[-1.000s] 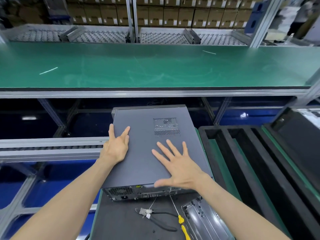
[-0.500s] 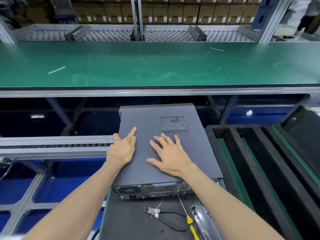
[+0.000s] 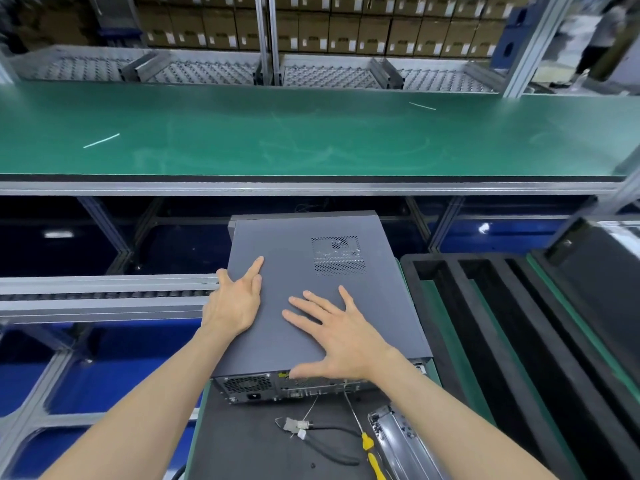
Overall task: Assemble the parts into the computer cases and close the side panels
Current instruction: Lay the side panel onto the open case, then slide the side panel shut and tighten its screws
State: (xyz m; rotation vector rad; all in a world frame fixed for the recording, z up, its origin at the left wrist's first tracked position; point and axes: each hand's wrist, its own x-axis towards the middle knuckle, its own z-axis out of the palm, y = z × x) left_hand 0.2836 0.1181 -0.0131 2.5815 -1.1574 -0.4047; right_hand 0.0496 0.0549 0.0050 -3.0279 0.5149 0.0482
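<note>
A grey computer case (image 3: 304,244) lies flat on a dark mat, its side panel facing up with a vent grille (image 3: 338,255) near the far right. The rear ports (image 3: 311,388) face me. My left hand (image 3: 233,303) lies flat on the panel's left edge, fingers straight and thumb over the side. Flat on the panel's near part rests my right hand (image 3: 341,336), fingers spread and thumb along the rear edge.
Pliers (image 3: 329,441), a yellow-handled screwdriver (image 3: 370,452) and a metal part (image 3: 401,441) lie on the mat in front of the case. Black foam trays (image 3: 491,306) sit to the right. A green conveyor belt (image 3: 311,133) runs behind, a roller rail (image 3: 104,292) to the left.
My right hand slid back toward the panel's rear edge and its fingers spread. The left hand stayed at the left edge. The view shifted slightly.
</note>
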